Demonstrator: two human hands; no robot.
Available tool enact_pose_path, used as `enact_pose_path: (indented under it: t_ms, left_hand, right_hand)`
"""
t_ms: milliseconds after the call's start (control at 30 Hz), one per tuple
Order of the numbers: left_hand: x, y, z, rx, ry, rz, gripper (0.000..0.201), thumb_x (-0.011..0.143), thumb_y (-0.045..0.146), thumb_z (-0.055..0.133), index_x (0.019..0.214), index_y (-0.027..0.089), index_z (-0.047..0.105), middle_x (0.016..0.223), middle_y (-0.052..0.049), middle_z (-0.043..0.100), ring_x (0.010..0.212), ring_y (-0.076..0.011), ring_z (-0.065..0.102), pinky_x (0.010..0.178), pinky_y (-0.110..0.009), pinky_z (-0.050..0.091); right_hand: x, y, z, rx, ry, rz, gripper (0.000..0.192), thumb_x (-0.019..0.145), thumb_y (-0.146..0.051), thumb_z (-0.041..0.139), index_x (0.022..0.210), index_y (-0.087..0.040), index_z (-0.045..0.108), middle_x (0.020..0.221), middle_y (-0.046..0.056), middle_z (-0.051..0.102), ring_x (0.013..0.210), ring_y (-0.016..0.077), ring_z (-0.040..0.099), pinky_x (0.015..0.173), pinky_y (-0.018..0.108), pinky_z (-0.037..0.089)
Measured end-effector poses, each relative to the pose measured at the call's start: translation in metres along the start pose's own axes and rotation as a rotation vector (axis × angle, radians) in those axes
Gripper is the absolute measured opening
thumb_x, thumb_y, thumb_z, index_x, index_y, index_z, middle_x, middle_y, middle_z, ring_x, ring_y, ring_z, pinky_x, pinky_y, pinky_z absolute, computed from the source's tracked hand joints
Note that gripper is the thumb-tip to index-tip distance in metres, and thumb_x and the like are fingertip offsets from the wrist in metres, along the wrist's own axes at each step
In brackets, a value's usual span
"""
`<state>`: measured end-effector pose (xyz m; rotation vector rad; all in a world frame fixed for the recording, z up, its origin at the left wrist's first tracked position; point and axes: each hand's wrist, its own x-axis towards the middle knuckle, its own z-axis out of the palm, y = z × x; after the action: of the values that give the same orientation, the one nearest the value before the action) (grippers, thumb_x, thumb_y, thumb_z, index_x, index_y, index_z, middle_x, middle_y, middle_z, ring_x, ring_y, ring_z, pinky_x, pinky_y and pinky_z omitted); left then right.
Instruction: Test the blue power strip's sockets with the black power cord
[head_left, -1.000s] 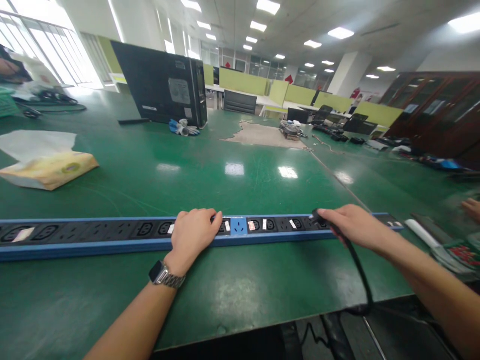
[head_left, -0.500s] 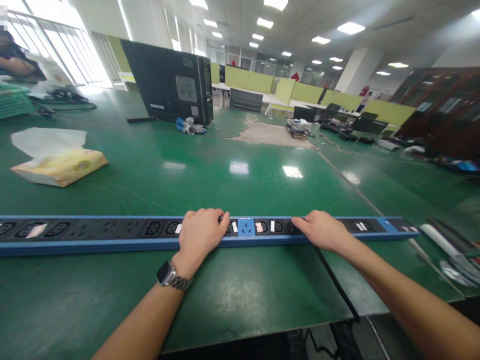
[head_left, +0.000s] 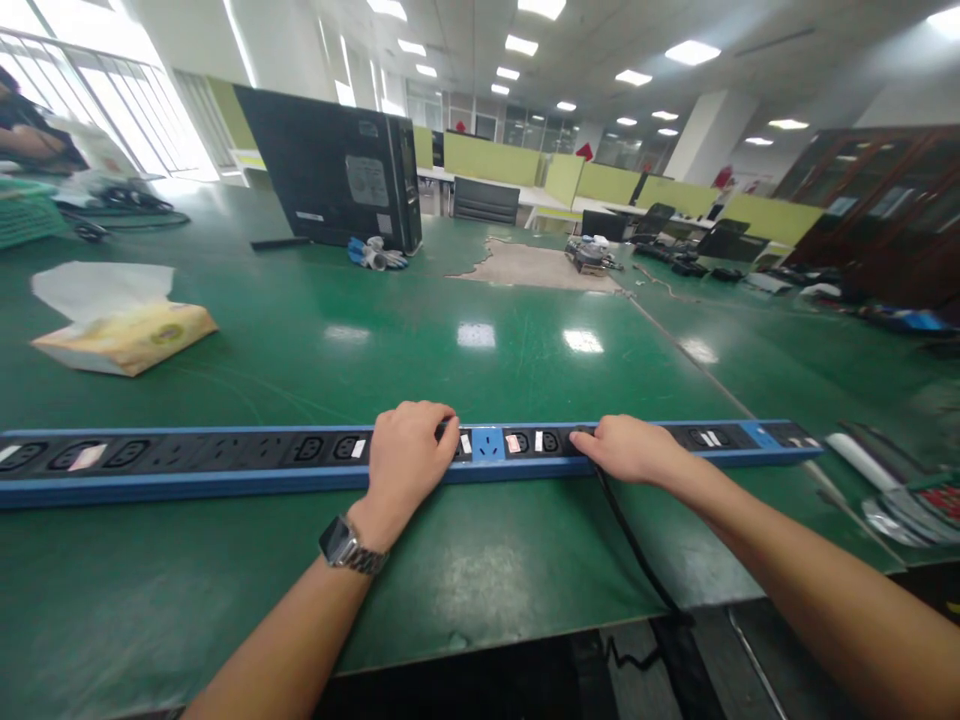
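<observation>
Long blue power strip lies across near edge of green table. Left hand presses flat on it, steadying. Right hand clamped on black plug, cable trailing off near edge. Push straight down, keep strip braced.

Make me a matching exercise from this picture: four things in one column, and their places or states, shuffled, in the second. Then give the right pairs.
Things
1. left hand
2. right hand
3. tissue box
4. computer tower

Places or states
A. lying far left on the green table
B. standing at the far side of the table
C. pressing on the power strip, watch on its wrist
D. on the strip where a black cable runs off the table edge

Pairs: 1-C, 2-D, 3-A, 4-B
</observation>
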<state>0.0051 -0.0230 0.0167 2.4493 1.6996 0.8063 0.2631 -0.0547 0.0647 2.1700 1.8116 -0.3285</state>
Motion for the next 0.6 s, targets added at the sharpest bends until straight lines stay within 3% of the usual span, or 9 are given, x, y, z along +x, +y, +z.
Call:
enact_pose_path:
  t_ms: [67,100,167,233,333,467,600]
  left_hand:
    - [-0.015,0.019,0.003,-0.222,0.055,0.033,0.03,0.089,0.033,0.044,0.083,0.017,0.068,0.088,-0.009,0.071,0.088,-0.0232,0.061,0.081,-0.036,0.042]
    - [-0.024,0.032,0.007,-0.354,0.002,0.04,0.029,0.089,0.033,0.045,0.081,0.017,0.068,0.085,-0.008,0.07,0.084,-0.0215,0.061,0.078,-0.034,0.043]
    - [-0.039,0.061,0.018,-0.658,-0.266,-0.001,0.026,0.087,0.035,0.049,0.085,0.018,0.068,0.076,-0.005,0.07,0.07,-0.0173,0.06,0.067,-0.03,0.044]
    - [-0.046,0.091,0.032,-0.97,-0.498,-0.142,0.029,0.085,0.038,0.052,0.098,0.017,0.067,0.076,-0.005,0.07,0.064,-0.0155,0.06,0.059,-0.027,0.043]
    - [-0.042,0.125,0.051,-1.321,-0.657,-0.399,0.03,0.086,0.035,0.049,0.103,0.014,0.063,0.084,-0.008,0.07,0.062,-0.013,0.061,0.054,-0.024,0.043]
    - [-0.027,0.147,0.061,-1.592,-0.663,-0.605,0.025,0.087,0.03,0.048,0.104,0.014,0.058,0.084,-0.007,0.068,0.062,-0.0105,0.061,0.055,-0.021,0.044]
    - [-0.021,0.15,0.062,-1.66,-0.585,-0.635,0.017,0.084,0.024,0.051,0.096,0.014,0.059,0.08,-0.006,0.067,0.063,-0.0107,0.061,0.057,-0.021,0.045]
  right_hand:
    - [0.003,0.0,-0.003,-0.016,-0.007,-0.024,0.066,0.091,-0.055,0.026,0.093,-0.01,0.075,0.092,0.02,0.071,0.088,0.0289,0.067,0.071,0.035,0.045]
    - [0.005,-0.001,-0.005,-0.024,-0.012,-0.039,0.065,0.09,-0.054,0.028,0.092,-0.01,0.075,0.091,0.02,0.071,0.087,0.028,0.067,0.071,0.034,0.045]
    - [0.01,-0.002,-0.009,-0.031,-0.055,-0.071,0.062,0.09,-0.052,0.03,0.085,-0.009,0.075,0.086,0.019,0.071,0.082,0.0258,0.067,0.07,0.031,0.044]
    - [0.015,-0.002,-0.014,-0.024,-0.135,-0.106,0.062,0.09,-0.048,0.03,0.077,-0.009,0.075,0.077,0.017,0.07,0.074,0.024,0.066,0.066,0.03,0.044]
    - [0.019,-0.004,-0.018,-0.066,-0.169,-0.138,0.062,0.091,-0.045,0.028,0.079,-0.007,0.076,0.077,0.018,0.07,0.071,0.0233,0.066,0.065,0.03,0.043]
    - [0.014,-0.011,-0.02,-0.142,-0.168,-0.15,0.061,0.091,-0.044,0.029,0.094,-0.005,0.075,0.091,0.021,0.071,0.083,0.0254,0.067,0.07,0.031,0.045]
    - [0.005,-0.012,-0.02,-0.162,-0.083,-0.058,0.063,0.09,-0.054,0.031,0.095,-0.009,0.076,0.098,0.022,0.07,0.092,0.0292,0.066,0.075,0.036,0.046]
